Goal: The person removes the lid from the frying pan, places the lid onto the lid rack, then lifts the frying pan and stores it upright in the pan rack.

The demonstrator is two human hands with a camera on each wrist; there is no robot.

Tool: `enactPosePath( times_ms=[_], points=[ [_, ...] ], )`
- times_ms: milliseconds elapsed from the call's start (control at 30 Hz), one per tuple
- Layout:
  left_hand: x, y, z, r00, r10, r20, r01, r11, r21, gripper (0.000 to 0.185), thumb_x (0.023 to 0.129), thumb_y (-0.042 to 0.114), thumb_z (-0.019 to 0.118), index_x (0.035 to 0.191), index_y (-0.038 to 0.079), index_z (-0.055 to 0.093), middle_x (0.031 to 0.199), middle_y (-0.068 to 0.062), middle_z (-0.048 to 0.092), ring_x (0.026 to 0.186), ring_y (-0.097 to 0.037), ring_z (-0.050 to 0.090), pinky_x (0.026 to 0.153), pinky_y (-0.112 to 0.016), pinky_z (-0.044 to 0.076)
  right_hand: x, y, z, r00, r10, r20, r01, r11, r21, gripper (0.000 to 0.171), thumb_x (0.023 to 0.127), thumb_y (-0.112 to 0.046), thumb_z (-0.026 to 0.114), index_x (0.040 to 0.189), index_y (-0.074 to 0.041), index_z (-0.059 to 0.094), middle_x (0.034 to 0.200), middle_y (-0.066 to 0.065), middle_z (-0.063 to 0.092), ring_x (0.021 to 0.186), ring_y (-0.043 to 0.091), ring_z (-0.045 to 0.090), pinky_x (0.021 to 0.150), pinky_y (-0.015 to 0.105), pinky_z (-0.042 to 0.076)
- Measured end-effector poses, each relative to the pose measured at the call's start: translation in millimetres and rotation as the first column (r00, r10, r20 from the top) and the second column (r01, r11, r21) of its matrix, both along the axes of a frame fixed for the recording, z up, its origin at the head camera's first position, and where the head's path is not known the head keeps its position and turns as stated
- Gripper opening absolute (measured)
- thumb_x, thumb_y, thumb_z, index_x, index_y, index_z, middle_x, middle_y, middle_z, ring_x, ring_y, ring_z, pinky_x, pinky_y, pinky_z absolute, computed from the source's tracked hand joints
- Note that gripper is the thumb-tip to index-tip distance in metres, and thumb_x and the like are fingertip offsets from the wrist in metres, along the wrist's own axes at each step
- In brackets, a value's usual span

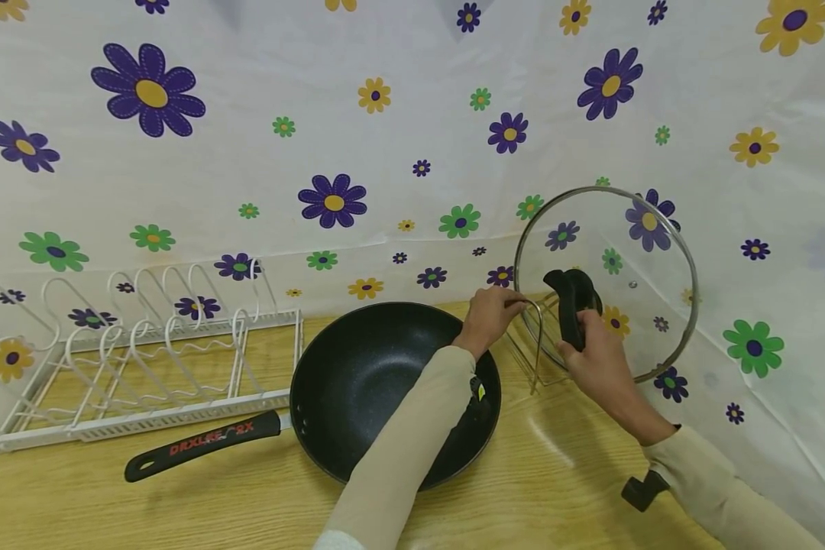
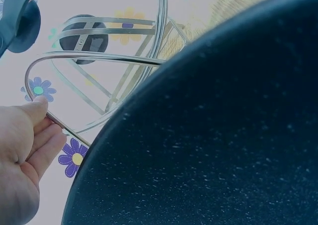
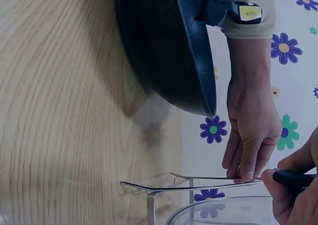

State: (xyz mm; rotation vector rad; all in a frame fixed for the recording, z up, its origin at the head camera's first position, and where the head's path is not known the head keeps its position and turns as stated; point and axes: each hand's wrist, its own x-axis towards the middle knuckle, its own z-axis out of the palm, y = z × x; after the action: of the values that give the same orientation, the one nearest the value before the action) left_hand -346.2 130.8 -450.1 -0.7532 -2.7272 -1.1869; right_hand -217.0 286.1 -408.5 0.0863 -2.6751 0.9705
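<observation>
A white sheet (image 1: 399,92) printed with purple, green and yellow flowers is hanging beyond your hands, and a wood-grain table (image 1: 543,489) is lying beneath them. Your left hand (image 1: 486,317) is reaching forward over the pan and pinching the top of a wire stand (image 1: 539,347) between thumb and fingers. The stand is sitting on the table just to the right of that hand, between it and your right hand (image 1: 600,359).

Your right hand is gripping the black knob (image 1: 567,302) of a glass lid (image 1: 615,279), its fingers curling round the grip. The lid is standing on edge at that hand, its metal rim rising above your fingers and curving round to their right. Its lower rim is overlapping the stand, but you cannot tell whether the stand is bearing its weight.

The black pan (image 1: 378,374) is resting just to the left of your left hand and nearer to you, with your left forearm crossing over it. Its handle (image 1: 206,445), lettered in red, is pointing away leftward from that hand. A white rack (image 1: 179,415) with rows of wire loops is standing well to the left of your left hand, beyond the handle.
</observation>
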Motion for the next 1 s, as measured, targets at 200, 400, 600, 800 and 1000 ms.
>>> enactPosePath(
  times_ms=[200,400,600,800,1000],
  points=[
    [0.3,-0.4,1.0,1.000,0.000,-0.002,0.000,1.000,0.007,0.024,0.102,0.025,0.063,0.115,0.013,0.080,0.112,-0.002,0.077,0.104,-0.014,0.072,0.087,-0.025,0.057,1.5,-1.4,-0.8,1.000,0.009,0.018,-0.010,1.000,0.007,0.040,0.095,-0.002,0.067,0.126,0.013,0.046,0.094,0.030,0.064,0.071,0.033,0.064,0.059,0.043,0.050],
    [0.3,-0.7,1.1,1.000,-0.002,-0.008,0.002,1.000,0.015,0.023,0.102,0.024,0.064,0.114,0.012,0.080,0.112,-0.002,0.077,0.104,-0.015,0.073,0.088,-0.026,0.057,1.5,-3.0,-0.8,1.000,0.004,0.031,-0.004,1.000,0.020,0.040,0.095,-0.002,0.068,0.126,0.012,0.047,0.096,0.030,0.065,0.073,0.034,0.065,0.060,0.043,0.050],
    [0.9,-0.2,1.3,1.000,0.002,0.000,-0.002,1.000,0.022,0.023,0.102,0.023,0.064,0.114,0.012,0.080,0.113,-0.002,0.077,0.104,-0.014,0.073,0.087,-0.024,0.057,1.1,-3.2,-2.8,0.999,-0.002,0.033,0.001,1.000,0.022,0.041,0.095,-0.004,0.068,0.127,0.010,0.047,0.096,0.028,0.065,0.074,0.032,0.064,0.061,0.041,0.049],
    [1.5,0.0,0.6,1.000,-0.004,0.009,0.003,0.999,0.042,0.023,0.102,0.022,0.064,0.114,0.011,0.080,0.113,-0.003,0.077,0.103,-0.015,0.073,0.087,-0.025,0.057,-0.5,-3.1,-4.6,0.999,-0.006,0.039,0.005,0.999,0.037,0.040,0.094,-0.004,0.068,0.125,0.011,0.048,0.097,0.028,0.065,0.075,0.033,0.064,0.062,0.043,0.049],
    [3.0,0.0,1.2,1.000,0.007,0.010,-0.008,1.000,0.029,0.023,0.101,0.024,0.064,0.114,0.013,0.080,0.112,-0.002,0.077,0.102,-0.014,0.073,0.087,-0.025,0.057,-1.9,-4.2,-4.1,0.999,0.001,0.041,-0.003,0.999,0.046,0.041,0.094,-0.004,0.067,0.126,0.013,0.047,0.099,0.031,0.065,0.077,0.036,0.065,0.064,0.046,0.051]
  ],
)
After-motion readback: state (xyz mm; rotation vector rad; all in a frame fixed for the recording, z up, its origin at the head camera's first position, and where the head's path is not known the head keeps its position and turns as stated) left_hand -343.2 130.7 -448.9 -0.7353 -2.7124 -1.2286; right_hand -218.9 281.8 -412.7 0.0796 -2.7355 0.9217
